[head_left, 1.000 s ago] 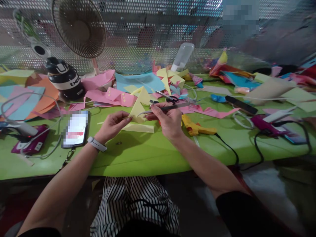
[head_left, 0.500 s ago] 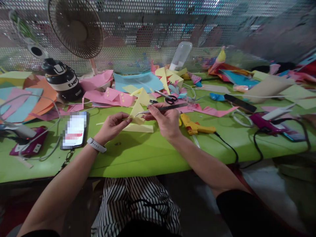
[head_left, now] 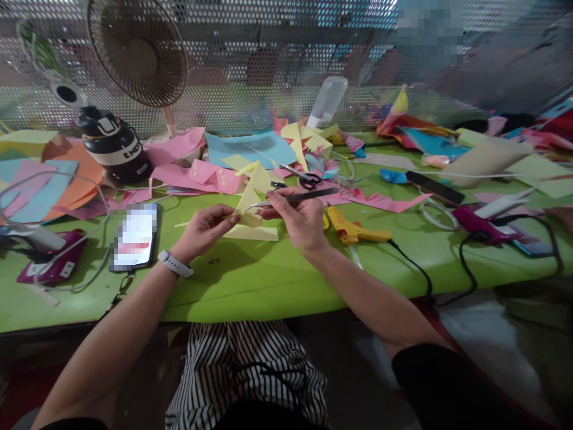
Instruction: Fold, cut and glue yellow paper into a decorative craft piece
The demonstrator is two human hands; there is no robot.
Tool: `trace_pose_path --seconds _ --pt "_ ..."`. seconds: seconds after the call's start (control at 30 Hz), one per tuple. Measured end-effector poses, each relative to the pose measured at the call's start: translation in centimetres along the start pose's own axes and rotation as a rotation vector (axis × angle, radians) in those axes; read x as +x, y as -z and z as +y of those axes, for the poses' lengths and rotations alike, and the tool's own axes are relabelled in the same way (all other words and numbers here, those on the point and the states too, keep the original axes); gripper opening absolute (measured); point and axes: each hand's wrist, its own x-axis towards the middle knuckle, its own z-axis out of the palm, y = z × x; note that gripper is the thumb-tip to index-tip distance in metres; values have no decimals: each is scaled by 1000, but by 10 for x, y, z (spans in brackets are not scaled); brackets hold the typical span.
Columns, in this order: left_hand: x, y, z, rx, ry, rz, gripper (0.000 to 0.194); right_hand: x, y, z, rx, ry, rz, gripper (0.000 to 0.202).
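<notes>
My left hand (head_left: 206,228), fingers closed in a pinch, holds the edge of a folded piece of yellow paper (head_left: 248,197) just above the table. A pair of metal tweezers (head_left: 320,193) is gripped in my right hand (head_left: 298,218). Their thin tip meets the yellow paper beside my left fingertips; whether it pinches anything there is too small to tell. Beneath the hands lies a yellow paper strip (head_left: 253,232). Black-handled scissors (head_left: 308,179) rest just beyond my right hand, and a yellow glue gun (head_left: 356,230) lies to its right.
The green table (head_left: 255,289) carries pink paper scraps (head_left: 201,178), a blue sheet (head_left: 250,149) and a black bottle (head_left: 114,146). A phone (head_left: 135,237) lies at left. Purple power strips (head_left: 58,257) with cables flank both sides. A fan (head_left: 138,54) stands behind.
My right hand and the tweezers have shifted very slightly left. My left hand keeps its pinch on the yellow paper in the same place.
</notes>
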Motion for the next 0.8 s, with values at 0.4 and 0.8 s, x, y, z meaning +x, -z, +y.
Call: trace_pose_path --seconds 0.4,0.8 --pt "0 -1 0 -23 12 -8 29 -1 -2 -1 -4 20 7 36" --pt "-1 1 5 -10 20 -1 31 -1 -2 -4 -29 37 22 38"
